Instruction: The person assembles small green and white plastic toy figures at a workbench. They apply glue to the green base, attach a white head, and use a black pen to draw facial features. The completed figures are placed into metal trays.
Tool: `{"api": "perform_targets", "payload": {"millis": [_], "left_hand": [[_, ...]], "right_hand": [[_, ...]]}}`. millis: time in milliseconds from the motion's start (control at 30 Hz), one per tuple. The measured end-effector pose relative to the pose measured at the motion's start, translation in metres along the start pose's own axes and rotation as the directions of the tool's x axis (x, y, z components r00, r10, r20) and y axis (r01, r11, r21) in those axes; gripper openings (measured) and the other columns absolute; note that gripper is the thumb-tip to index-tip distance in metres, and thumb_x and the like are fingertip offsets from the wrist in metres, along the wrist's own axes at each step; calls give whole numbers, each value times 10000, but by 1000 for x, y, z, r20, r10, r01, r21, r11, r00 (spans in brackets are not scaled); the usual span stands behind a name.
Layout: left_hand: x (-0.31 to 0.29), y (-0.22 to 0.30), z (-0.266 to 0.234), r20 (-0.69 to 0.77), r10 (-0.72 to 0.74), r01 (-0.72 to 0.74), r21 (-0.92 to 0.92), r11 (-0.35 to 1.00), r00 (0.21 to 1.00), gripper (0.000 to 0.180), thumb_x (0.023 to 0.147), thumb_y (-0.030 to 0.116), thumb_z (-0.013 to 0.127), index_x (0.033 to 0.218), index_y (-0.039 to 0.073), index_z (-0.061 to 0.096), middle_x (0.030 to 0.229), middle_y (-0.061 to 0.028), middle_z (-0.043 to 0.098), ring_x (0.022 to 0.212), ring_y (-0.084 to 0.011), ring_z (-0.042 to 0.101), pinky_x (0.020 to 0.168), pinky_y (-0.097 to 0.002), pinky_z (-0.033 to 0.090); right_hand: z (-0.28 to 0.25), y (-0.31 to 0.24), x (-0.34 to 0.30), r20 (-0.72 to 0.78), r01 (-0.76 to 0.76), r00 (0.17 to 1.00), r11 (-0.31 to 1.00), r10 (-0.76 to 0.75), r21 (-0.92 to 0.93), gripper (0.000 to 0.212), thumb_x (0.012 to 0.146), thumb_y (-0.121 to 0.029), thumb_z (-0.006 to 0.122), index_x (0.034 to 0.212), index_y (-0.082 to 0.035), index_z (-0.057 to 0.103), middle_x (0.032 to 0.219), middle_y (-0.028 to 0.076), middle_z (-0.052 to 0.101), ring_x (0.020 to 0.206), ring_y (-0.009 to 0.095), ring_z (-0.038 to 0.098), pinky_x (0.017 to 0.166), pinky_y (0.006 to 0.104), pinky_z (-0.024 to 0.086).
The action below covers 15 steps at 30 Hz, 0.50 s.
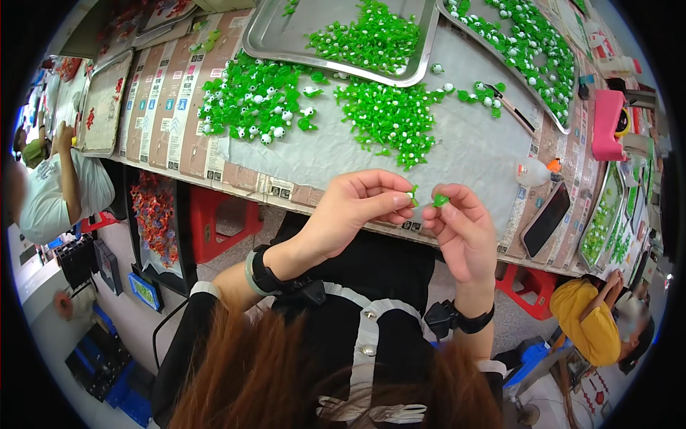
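Where left hand (357, 209) hovers left of smartphone (546, 219), grip pinches small green plastic part (414, 195); right hand (466, 232), nearer smartphone, pinches rounded green piece (440, 200). Both judged light, slightly flexible, easily dropped; hold by edges.

Right of the central green pile (391, 125), the mostly bare pale sheet (479, 146) gives a hand room as far as the clear bottle (531, 172). Beyond the pile, the metal tray (282, 32) bars the way; left of the pile, eyed green pieces (250, 100) leave a narrow gap; on its near side, the left hand (363, 201) and right hand (464, 230) block passage
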<state>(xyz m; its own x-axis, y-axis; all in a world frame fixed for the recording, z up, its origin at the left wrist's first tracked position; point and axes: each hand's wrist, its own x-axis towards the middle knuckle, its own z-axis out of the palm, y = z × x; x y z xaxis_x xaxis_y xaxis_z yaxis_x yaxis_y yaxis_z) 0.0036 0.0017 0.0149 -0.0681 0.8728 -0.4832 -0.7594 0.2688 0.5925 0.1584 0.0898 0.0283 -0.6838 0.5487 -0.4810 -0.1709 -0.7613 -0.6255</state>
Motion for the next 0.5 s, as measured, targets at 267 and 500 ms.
{"api": "perform_targets", "payload": {"millis": [267,500], "left_hand": [[-4,0,6,-16,67,-61,240,969,998,147,780,21,508,911,-44,527,834,-86,569,769,-136,567,704,-241,474],[-7,0,10,-24,112,-92,416,905,993,154,769,4,520,913,-50,534,836,-82,577,773,-122,563,703,-223,467]], "right_hand": [[12,-1,-9,-94,136,981,944,-171,-300,192,758,15,510,948,35,498,868,91,554,786,140,550,708,230,442],[9,7,-7,-95,221,960,921,-263,-321,141,721,57,547,855,28,514,822,83,564,763,108,539,683,201,432]]}}
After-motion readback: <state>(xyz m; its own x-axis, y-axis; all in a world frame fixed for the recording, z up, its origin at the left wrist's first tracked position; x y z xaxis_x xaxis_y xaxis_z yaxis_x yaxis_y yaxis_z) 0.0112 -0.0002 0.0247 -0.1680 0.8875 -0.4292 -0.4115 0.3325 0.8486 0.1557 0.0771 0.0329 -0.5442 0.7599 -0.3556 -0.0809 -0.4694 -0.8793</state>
